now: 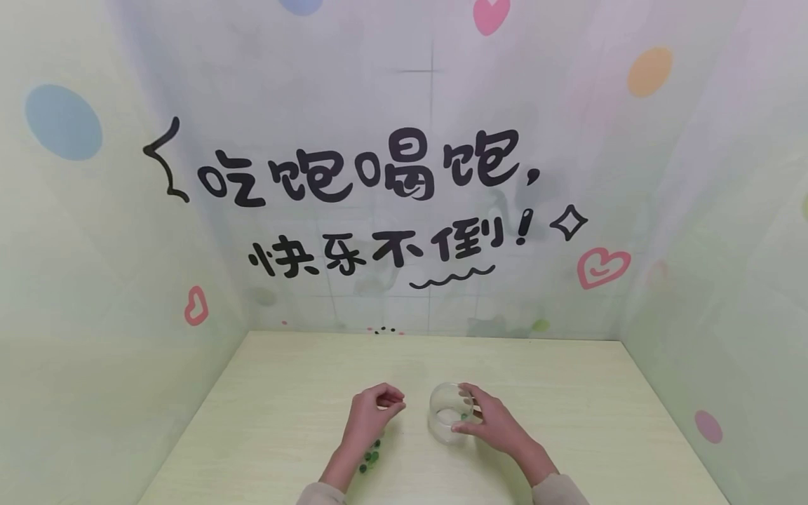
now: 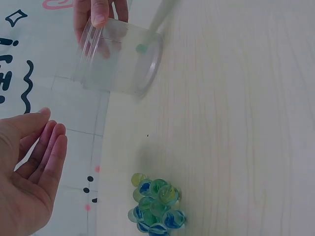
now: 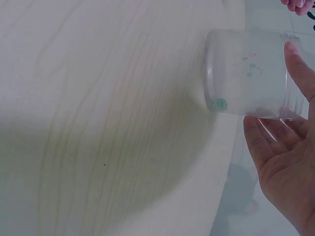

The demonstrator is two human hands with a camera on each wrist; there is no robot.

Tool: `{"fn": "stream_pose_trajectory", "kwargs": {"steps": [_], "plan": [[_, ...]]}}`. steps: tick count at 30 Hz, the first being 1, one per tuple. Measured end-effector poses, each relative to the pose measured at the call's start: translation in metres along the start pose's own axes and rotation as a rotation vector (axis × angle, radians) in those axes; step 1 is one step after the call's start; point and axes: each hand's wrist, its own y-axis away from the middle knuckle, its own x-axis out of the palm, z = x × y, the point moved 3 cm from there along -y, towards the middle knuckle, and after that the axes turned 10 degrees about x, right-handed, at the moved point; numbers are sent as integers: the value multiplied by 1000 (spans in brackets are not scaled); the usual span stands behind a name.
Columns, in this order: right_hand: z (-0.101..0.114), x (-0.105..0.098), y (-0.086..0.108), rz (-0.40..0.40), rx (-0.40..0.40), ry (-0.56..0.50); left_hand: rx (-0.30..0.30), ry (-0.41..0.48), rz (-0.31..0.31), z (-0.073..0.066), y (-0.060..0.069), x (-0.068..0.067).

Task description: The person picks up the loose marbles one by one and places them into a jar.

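My right hand (image 1: 499,424) holds a clear plastic jar (image 3: 251,69) by its side near the rim, thumb on one side and fingers on the other. The jar is upright, and one green marble (image 3: 219,103) lies on its bottom, near the wall. To the left of the jar, my left hand (image 1: 372,414) hovers over the table with loosely bent fingers. Its thumb and fingertips come close together, and I see nothing between them. A pile of glass marbles (image 2: 155,204), green, blue and yellowish, lies on the table, partly hidden by the left forearm in the head view.
The pale wooden table (image 1: 278,393) meets a printed wall sheet (image 1: 353,308) with black lettering at its back. Similar sheets hang along the left and right sides.
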Motion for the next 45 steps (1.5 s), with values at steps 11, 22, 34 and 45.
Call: {"fn": "stream_pose_trajectory", "kwargs": {"steps": [11,22,34,45], "plan": [[-2,0,0,8,11,-5,-33,-7,-25,11,7,-10],[0,0,-1,-3,-7,0,-79,-4,-28,18,16,-17],[1,-1,-1,4,-13,3,-137,-16,-32,30,25,-21],[1,-1,0,4,-10,13,-170,-36,-51,41,39,-26]]}}
